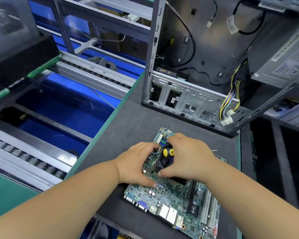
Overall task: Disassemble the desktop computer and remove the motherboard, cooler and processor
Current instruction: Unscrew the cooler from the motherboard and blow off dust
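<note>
Behind the motherboard (171, 200) stands an empty case (205, 66); both hands' fingers (164, 173) grip the cooler (160, 163).

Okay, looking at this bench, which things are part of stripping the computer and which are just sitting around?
Part of the job:
motherboard
cooler
yellow-handled screwdriver
left hand and right hand, both at the cooler
open computer case
power supply

Lying about:
roller conveyor
blue bins
coiled grey cable
</note>
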